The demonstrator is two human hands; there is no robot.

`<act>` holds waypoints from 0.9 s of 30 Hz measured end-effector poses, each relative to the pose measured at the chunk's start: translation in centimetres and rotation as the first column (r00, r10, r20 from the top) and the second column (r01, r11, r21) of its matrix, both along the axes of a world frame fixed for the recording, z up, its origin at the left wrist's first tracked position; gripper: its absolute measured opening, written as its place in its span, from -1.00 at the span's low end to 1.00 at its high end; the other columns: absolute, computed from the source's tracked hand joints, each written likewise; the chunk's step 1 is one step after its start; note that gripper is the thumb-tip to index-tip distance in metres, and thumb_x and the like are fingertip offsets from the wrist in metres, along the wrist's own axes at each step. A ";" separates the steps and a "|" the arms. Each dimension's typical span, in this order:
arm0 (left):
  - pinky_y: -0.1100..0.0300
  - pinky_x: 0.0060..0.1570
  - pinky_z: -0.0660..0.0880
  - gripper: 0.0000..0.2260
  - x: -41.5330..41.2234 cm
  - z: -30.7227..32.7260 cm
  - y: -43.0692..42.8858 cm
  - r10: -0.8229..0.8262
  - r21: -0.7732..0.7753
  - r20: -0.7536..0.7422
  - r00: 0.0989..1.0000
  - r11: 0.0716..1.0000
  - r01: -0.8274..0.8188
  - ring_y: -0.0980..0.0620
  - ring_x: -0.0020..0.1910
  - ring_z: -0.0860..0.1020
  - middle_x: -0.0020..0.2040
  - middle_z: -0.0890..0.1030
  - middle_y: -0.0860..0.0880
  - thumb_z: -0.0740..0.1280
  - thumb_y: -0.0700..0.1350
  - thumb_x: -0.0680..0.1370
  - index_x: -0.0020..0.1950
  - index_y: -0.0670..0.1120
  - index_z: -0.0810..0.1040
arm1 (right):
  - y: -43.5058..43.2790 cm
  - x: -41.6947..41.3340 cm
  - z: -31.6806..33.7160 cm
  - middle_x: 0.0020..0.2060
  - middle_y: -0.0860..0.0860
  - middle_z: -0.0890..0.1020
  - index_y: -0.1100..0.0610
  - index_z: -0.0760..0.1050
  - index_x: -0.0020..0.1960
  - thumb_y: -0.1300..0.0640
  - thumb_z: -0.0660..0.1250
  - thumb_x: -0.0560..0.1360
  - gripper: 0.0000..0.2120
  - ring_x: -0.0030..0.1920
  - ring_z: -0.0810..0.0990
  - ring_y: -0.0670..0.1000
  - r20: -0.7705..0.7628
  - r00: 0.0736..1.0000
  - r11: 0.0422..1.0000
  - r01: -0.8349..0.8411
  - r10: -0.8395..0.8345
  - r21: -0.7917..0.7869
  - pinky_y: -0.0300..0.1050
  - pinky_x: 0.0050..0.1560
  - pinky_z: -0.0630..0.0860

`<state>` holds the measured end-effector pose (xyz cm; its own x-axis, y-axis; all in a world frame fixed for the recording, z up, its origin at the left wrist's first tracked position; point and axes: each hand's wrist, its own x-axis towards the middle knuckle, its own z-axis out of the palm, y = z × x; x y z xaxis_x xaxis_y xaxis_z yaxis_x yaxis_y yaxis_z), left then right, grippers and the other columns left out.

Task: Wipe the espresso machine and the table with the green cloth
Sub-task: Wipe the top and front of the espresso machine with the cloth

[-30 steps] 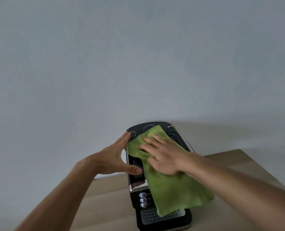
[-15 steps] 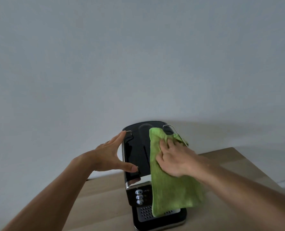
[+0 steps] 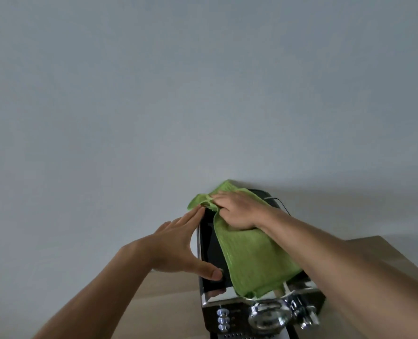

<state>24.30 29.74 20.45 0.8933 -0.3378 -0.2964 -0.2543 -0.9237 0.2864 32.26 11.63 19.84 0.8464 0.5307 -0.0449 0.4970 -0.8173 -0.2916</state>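
The black and chrome espresso machine (image 3: 211, 243) stands on the wooden table (image 3: 384, 258) against the wall. The green cloth (image 3: 249, 260) lies spread over the machine's top, bunched at its far left corner. My right hand (image 3: 234, 206) presses flat on the cloth near the back of the top. My left hand (image 3: 178, 245) braces the machine's left side, fingers spread along the edge and thumb on the glossy top. Chrome buttons (image 3: 222, 319) and the brew head (image 3: 269, 314) show on the front.
A plain grey wall (image 3: 203, 94) rises right behind the machine. A thin dark cable (image 3: 280, 203) runs out at the machine's back right. Bare wood of the table shows on both sides of the machine.
My right hand has slid the cloth from the right side toward the back left corner of the top. The view has moved closer. My left hand stays on the left edge.
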 end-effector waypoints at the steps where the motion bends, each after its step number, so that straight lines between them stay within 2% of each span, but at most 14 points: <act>1: 0.08 0.46 -0.14 0.23 -0.1 0.1 -0.1 -0.005 0.003 0.005 1.000 1.000 0.005 0.10 0.52 -0.17 0.48 -0.31 0.31 0.32 0.53 0.09 0.49 0.19 -0.38 | -0.1 0.7 0.0 0.42 0.02 0.35 0.14 0.35 0.39 0.23 0.08 0.52 -0.56 0.43 0.25 0.01 -0.030 0.999 0.998 -0.011 0.013 0.062 -0.09 0.43 0.15; 3: 0.09 0.46 -0.14 0.22 -0.1 0.2 -0.1 -0.009 0.001 0.018 1.000 1.000 0.009 0.12 0.52 -0.17 0.48 -0.30 0.31 0.34 0.52 0.12 0.49 0.19 -0.38 | -0.9 1.8 -0.1 0.32 -0.04 0.48 0.03 0.44 0.33 0.25 0.14 0.46 -0.54 0.34 0.39 -0.03 -0.068 0.998 0.987 -0.006 0.017 0.160 -0.10 0.36 0.30; 6: 0.15 0.46 -0.15 0.20 -0.1 0.1 -0.1 -0.011 -0.003 0.031 0.999 1.000 0.011 0.18 0.50 -0.16 0.49 -0.30 0.32 0.38 0.48 0.17 0.50 0.19 -0.37 | -2.7 2.6 -0.2 0.15 -0.04 0.60 0.00 0.54 0.21 0.22 0.21 0.47 -0.65 0.20 0.51 -0.03 -0.068 0.998 0.972 0.011 0.005 0.234 -0.08 0.24 0.42; 8: 0.15 0.47 -0.16 0.19 0.0 0.0 0.0 -0.021 0.004 0.040 0.999 1.000 0.021 0.21 0.49 -0.17 0.49 -0.31 0.31 0.38 0.48 0.19 0.49 0.19 -0.37 | -3.1 2.7 -0.2 0.21 -0.07 0.57 0.00 0.52 0.24 0.22 0.21 0.51 -0.65 0.24 0.48 -0.05 -0.079 0.996 0.976 -0.011 0.029 0.219 -0.10 0.29 0.37; 12: 0.09 0.48 -0.22 0.18 -0.1 0.0 0.1 -0.018 0.039 0.027 0.999 0.999 0.017 0.25 0.48 -0.22 0.46 -0.35 0.32 0.35 0.51 0.18 0.48 0.21 -0.39 | -0.3 4.4 -0.2 0.36 -0.15 0.40 0.03 0.45 0.32 0.34 0.12 0.51 -0.55 0.39 0.29 -0.17 -0.159 0.969 0.974 -0.166 0.190 0.153 -0.27 0.42 0.10; 13: 0.07 0.49 -0.22 0.18 -0.1 0.0 0.1 -0.017 0.044 0.029 0.999 0.999 0.016 0.25 0.48 -0.23 0.45 -0.35 0.32 0.34 0.52 0.17 0.48 0.22 -0.40 | 0.3 4.9 -0.1 0.36 -0.15 0.41 0.01 0.47 0.31 0.35 0.12 0.50 -0.54 0.39 0.29 -0.16 -0.181 0.961 0.972 -0.187 0.211 0.139 -0.23 0.44 0.11; 15: 0.05 0.49 -0.21 0.19 0.0 0.0 0.0 -0.015 0.065 0.029 0.999 0.998 0.013 0.22 0.49 -0.23 0.46 -0.35 0.31 0.31 0.55 0.14 0.47 0.22 -0.41 | -0.3 5.6 -0.1 0.30 -0.15 0.48 -0.07 0.51 0.25 0.36 0.14 0.47 -0.51 0.33 0.41 -0.10 -0.183 0.963 0.974 -0.173 0.198 0.148 -0.08 0.41 0.27; 17: 0.03 0.50 -0.20 0.19 0.1 0.0 0.0 -0.015 0.082 0.025 1.000 0.997 0.013 0.19 0.50 -0.21 0.47 -0.36 0.31 0.29 0.57 0.12 0.46 0.23 -0.41 | -2.4 6.1 -0.3 0.22 -0.09 0.57 -0.22 0.55 0.13 0.33 0.14 0.43 -0.48 0.19 0.56 0.08 -0.152 0.980 0.974 -0.093 0.126 0.206 0.11 0.23 0.47; 19: 0.03 0.49 -0.22 0.18 0.1 -0.1 0.1 -0.016 0.079 0.032 0.999 0.997 0.014 0.18 0.50 -0.22 0.46 -0.38 0.33 0.28 0.57 0.12 0.46 0.25 -0.42 | -3.7 6.2 -0.3 0.19 -0.04 0.59 -0.34 0.56 -0.03 0.32 0.12 0.39 -0.44 0.12 0.58 0.24 -0.151 0.983 0.966 -0.063 0.103 0.252 0.25 0.11 0.51; 20: 0.02 0.49 -0.23 0.18 0.0 0.0 0.1 -0.016 0.079 0.029 0.999 0.997 0.013 0.18 0.50 -0.23 0.45 -0.39 0.33 0.29 0.57 0.13 0.45 0.25 -0.42 | -3.8 6.4 -0.3 0.19 -0.04 0.60 -0.38 0.56 -0.08 0.32 0.11 0.38 -0.42 0.11 0.58 0.26 -0.150 0.982 0.962 -0.076 0.118 0.263 0.26 0.11 0.51; 22: 0.01 0.50 -0.23 0.18 -0.1 0.0 0.0 -0.008 0.076 0.022 1.000 0.997 0.006 0.18 0.50 -0.24 0.45 -0.39 0.34 0.29 0.57 0.13 0.45 0.26 -0.43 | -2.8 6.5 -0.3 0.21 -0.04 0.58 -0.29 0.59 -0.04 0.36 0.10 0.39 -0.42 0.15 0.58 0.15 -0.146 0.979 0.958 -0.096 0.139 0.271 0.16 0.20 0.48; 25: -0.02 0.50 -0.23 0.18 -0.1 0.2 -0.1 -0.005 0.093 0.019 1.000 0.996 0.003 0.19 0.50 -0.25 0.47 -0.37 0.32 0.30 0.56 0.14 0.46 0.25 -0.42 | -0.2 6.8 -0.4 0.24 -0.06 0.55 0.02 0.60 0.14 0.44 0.09 0.42 -0.49 0.28 0.48 -0.06 -0.163 0.971 0.962 -0.131 0.173 0.238 -0.07 0.38 0.32; 27: -0.01 0.50 -0.24 0.18 0.0 0.5 -0.1 -0.003 0.115 0.018 1.000 0.993 0.001 0.19 0.50 -0.24 0.48 -0.36 0.29 0.30 0.56 0.15 0.46 0.22 -0.42 | 0.6 7.0 -0.3 0.25 -0.08 0.53 0.04 0.58 0.18 0.45 0.08 0.40 -0.47 0.33 0.41 -0.12 -0.169 0.962 0.964 -0.181 0.215 0.194 -0.13 0.42 0.24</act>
